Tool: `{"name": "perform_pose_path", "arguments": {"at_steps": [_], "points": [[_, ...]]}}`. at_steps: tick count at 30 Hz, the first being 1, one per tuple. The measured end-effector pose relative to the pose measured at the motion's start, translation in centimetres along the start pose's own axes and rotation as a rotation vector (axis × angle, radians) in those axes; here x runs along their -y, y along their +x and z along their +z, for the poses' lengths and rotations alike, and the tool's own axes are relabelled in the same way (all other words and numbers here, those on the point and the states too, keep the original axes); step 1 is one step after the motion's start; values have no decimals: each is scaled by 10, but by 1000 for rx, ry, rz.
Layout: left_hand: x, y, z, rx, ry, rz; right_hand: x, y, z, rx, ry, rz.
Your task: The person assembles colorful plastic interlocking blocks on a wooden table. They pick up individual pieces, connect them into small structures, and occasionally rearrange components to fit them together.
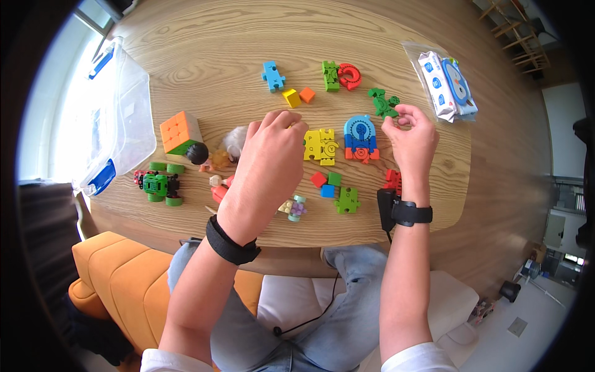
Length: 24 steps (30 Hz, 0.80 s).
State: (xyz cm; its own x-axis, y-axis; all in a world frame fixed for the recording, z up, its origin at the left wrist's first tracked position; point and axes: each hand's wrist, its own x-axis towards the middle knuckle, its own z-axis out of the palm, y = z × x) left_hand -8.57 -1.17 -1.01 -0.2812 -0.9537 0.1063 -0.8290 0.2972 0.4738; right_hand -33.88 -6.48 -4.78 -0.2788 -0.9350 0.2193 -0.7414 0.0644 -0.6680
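My left hand (270, 150) is closed, its fingers curled under and hidden, beside a pair of joined yellow puzzle pieces (319, 146). Whatever it holds, if anything, cannot be seen. My right hand (411, 131) is at the far right, thumb and fingertips pinched at the lower end of a dark green gear-edged puzzle piece (382, 103). Between the hands lies a blue puzzle piece with a round dial (360, 131), joined to an orange-red one (361, 154). A red piece (393, 180) shows partly behind the right wrist's black band.
At the back lie a light blue puzzle piece (272, 75), joined green and red pieces (331, 77) and small blocks (292, 97). A puzzle cube (180, 133), toy car (158, 185) and clear bin (133, 118) stand left. Wipes packs (438, 87) lie right; a green piece (347, 201) is near.
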Motion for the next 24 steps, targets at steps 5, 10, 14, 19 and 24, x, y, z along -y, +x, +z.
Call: {"name": "perform_pose_path", "arguments": {"at_steps": [5, 10, 14, 19, 24], "points": [[-6, 4, 1, -41, -63, -22, 16, -11, -20, 68, 278, 72], [-14, 11, 5, -208, -205, 30, 39, -34, -25, 161, 546, 123], [-30, 12, 4, -138, -630, -152, 58, -44, -24, 226, 610, 80], [-39, 15, 4, -65, -813, -297, 64, -50, -23, 254, 638, 8], [-35, 18, 11, -90, -920, -236, 68, -54, -25, 293, 600, -8]]}}
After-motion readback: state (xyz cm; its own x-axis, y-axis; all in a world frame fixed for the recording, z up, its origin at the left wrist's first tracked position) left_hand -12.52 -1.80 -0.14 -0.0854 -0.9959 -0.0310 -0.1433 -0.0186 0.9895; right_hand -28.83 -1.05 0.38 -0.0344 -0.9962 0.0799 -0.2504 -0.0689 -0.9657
